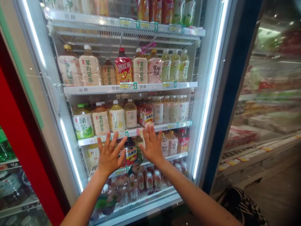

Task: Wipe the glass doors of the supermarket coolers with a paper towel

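My left hand (110,154) is raised before the glass front of a lit drinks cooler (207,103), palm toward it and fingers spread. To its right, my right hand (152,145) is held up with its fingers stretched out. A pale patch (143,137) shows by the right fingers; whether it is a cloth, I cannot tell. Faint reflections lie on the glass below the hands. Behind it stand a green tea bottle (83,123), a red iced tea bottle (123,66) and a dark-labelled bottle (131,150). Contact with the glass cannot be judged.
Several white shelves (131,88) carry rows of bottles. A red cooler frame (25,138) stands at the left. On the right is an open chilled display (256,150) with packaged goods. Black-and-white patterned fabric (240,207) shows at lower right.
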`<state>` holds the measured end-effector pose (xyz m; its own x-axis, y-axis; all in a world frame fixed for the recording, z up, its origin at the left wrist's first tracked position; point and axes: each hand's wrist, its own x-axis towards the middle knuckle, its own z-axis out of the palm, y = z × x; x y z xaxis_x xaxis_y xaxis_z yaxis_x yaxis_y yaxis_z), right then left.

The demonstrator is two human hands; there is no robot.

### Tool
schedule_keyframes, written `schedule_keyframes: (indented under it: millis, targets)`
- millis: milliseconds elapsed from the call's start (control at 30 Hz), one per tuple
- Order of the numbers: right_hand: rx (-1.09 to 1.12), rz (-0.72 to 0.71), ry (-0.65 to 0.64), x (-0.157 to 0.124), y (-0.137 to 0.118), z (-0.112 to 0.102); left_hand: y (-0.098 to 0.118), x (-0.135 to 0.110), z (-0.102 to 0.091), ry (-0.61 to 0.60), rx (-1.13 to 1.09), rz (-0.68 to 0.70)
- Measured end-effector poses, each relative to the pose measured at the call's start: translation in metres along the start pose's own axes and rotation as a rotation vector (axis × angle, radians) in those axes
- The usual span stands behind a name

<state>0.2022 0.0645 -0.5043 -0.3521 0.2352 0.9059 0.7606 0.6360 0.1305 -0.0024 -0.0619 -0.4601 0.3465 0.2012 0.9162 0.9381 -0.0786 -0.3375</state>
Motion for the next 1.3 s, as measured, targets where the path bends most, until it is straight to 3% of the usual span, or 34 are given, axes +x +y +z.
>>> schedule_keyframes:
  millis: [67, 133, 267, 333, 400, 500, 567, 700, 767, 833, 933, 1000, 1100, 1200, 1300]
  targets:
    - [0.001, 0.106, 0.053, 0.032, 0.023, -0.005, 0.022, 0.024, 0.006, -0.023, -0.018, 0.047]
    - [0.026, 0.133, 0.083, 0.03, 0.031, -0.007, 0.046, 0.048, 0.02, -0.042, -0.027, 0.074]
    - [0.068, 0.032, 0.109, -0.05, 0.023, -0.003, 0.084, 0.082, 0.061, -0.079, -0.018, 0.162]
    - [0.06, 0.007, 0.123, -0.07, 0.035, -0.001, 0.096, 0.089, 0.083, -0.103, -0.005, 0.246]
    - [0.049, 0.066, 0.15, -0.055, 0.063, -0.001, 0.104, 0.092, 0.101, -0.127, 0.014, 0.327]
    - [0.049, 0.234, 0.192, -0.009, 0.106, 0.0, 0.109, 0.09, 0.117, -0.159, 0.055, 0.369]
    - [0.057, 0.295, 0.212, -0.003, 0.111, 0.005, 0.109, 0.088, 0.12, -0.18, 0.078, 0.363]
    - [0.061, 0.239, 0.23, -0.066, 0.073, 0.019, 0.109, 0.086, 0.119, -0.195, 0.113, 0.364]
    - [0.06, 0.207, 0.225, -0.084, 0.067, 0.022, 0.109, 0.086, 0.119, -0.191, 0.125, 0.369]
    - [0.057, 0.219, 0.222, -0.068, 0.083, 0.02, 0.109, 0.087, 0.119, -0.184, 0.132, 0.37]
    - [0.063, 0.305, 0.239, -0.014, 0.119, 0.012, 0.109, 0.087, 0.12, -0.178, 0.127, 0.366]
    - [0.07, 0.354, 0.269, 0.001, 0.123, 0.01, 0.109, 0.087, 0.12, -0.176, 0.12, 0.364]
    - [0.056, 0.377, 0.295, -0.034, 0.084, 0.019, 0.109, 0.087, 0.12, -0.169, 0.117, 0.363]
    - [0.061, 0.303, 0.277, -0.077, 0.048, 0.031, 0.108, 0.086, 0.12, -0.159, 0.131, 0.366]
    - [0.069, 0.273, 0.285, -0.058, 0.07, 0.03, 0.107, 0.086, 0.12, -0.154, 0.148, 0.37]
